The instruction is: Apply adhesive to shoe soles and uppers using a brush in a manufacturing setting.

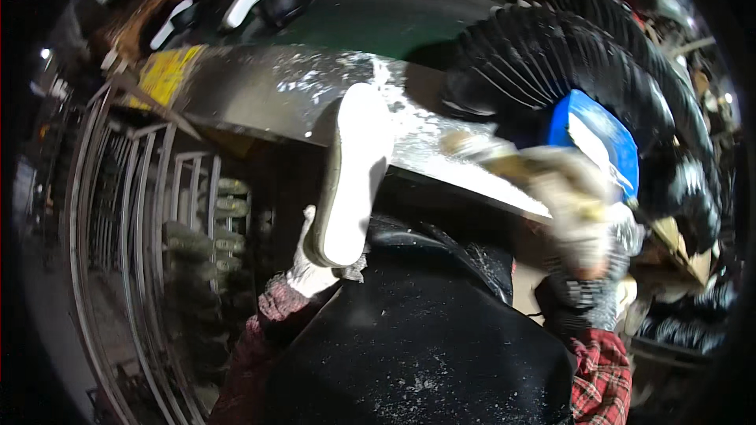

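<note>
A shoe with its white-coated sole (358, 173) turned up stands out lengthwise over the near edge of the metal ledge. My gloved left hand (315, 264) is closed on its near end, and most of the fingers are hidden beneath it. To the right, my gloved right hand (575, 197) is smeared by motion over the ledge, close to a blue container (602, 142) with white stuff on it. A blurred tan shape (476, 145) extends leftward from this hand; whether it is a brush or the glove's fingers is unclear.
White splashes cover the metal ledge (252, 90). Beyond it runs a dark green belt (358, 20) carrying white-soled shoes (248, 0) at far left. Black ribbed, curved shapes (543, 55) crowd the right. A metal rack (142, 212) stands at left; a black apron (417, 330) covers my front.
</note>
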`<act>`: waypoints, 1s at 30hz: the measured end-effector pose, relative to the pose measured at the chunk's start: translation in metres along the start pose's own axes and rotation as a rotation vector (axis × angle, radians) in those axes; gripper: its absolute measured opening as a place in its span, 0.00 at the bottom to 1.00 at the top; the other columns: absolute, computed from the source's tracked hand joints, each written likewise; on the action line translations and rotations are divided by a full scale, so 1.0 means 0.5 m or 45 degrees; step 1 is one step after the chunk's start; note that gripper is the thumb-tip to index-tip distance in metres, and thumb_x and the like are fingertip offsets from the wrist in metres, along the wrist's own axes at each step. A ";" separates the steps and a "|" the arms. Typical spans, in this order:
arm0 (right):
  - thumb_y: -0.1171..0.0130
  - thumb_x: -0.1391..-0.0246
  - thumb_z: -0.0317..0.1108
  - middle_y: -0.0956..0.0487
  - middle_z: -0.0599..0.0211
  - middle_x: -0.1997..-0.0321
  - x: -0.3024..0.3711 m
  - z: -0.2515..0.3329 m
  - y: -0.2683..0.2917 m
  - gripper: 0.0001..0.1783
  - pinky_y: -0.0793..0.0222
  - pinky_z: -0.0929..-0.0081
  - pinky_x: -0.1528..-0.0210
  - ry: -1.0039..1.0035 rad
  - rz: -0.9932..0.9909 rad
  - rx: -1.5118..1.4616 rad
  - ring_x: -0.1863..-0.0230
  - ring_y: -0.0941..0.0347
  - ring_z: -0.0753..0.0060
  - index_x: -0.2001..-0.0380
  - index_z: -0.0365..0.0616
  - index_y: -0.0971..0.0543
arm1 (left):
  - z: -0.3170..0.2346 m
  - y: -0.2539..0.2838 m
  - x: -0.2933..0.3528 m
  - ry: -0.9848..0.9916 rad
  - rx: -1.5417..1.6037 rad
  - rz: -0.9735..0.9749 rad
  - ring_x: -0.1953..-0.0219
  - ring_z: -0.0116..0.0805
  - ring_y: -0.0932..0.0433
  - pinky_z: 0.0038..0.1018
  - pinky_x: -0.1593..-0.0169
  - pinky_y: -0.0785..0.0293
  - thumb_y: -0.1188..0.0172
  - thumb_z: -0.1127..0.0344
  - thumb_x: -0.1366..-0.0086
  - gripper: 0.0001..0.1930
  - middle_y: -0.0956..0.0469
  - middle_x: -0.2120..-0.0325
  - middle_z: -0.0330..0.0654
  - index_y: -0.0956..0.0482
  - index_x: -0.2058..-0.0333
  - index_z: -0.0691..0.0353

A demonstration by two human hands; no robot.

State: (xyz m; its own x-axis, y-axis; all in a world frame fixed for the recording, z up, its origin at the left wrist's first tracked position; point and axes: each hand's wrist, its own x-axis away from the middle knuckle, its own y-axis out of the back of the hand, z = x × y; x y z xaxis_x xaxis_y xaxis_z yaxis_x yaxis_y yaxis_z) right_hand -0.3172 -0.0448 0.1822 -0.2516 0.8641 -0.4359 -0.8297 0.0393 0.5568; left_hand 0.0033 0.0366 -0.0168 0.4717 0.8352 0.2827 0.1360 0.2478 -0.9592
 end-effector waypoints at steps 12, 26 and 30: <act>0.41 0.45 0.28 0.18 0.57 0.70 -0.065 -0.077 -0.193 0.07 0.26 0.78 0.65 0.074 0.535 -0.700 0.70 0.21 0.72 0.65 0.34 0.20 | -0.026 0.158 -0.047 0.208 0.156 0.591 0.60 0.75 0.25 0.65 0.70 0.25 0.61 0.26 0.40 0.46 0.30 0.53 0.73 0.39 0.37 0.60; 0.41 0.43 0.33 0.21 0.63 0.76 -0.104 0.006 -0.206 0.08 0.27 0.74 0.75 0.812 0.761 -0.119 0.78 0.24 0.66 0.72 0.41 0.19 | -0.029 0.030 -0.044 0.141 -0.075 0.502 0.65 0.60 0.20 0.50 0.67 0.18 0.64 0.30 0.35 0.40 0.23 0.59 0.61 0.35 0.41 0.59; 0.42 0.42 0.29 0.19 0.62 0.72 -0.087 0.000 -0.207 0.08 0.28 0.83 0.71 -0.133 0.607 -0.666 0.72 0.23 0.79 0.63 0.33 0.21 | -0.017 -0.009 -0.022 0.094 -0.044 0.240 0.70 0.59 0.19 0.51 0.75 0.19 0.62 0.28 0.37 0.41 0.22 0.64 0.62 0.31 0.45 0.61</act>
State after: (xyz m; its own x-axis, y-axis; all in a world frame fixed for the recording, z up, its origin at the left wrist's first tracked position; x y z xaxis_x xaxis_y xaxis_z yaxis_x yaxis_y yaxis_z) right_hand -0.2203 -0.0864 0.1437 -0.6192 0.7717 -0.1450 -0.7780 -0.5780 0.2462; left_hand 0.0052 0.0222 -0.0157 0.5544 0.8264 0.0982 0.0687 0.0721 -0.9950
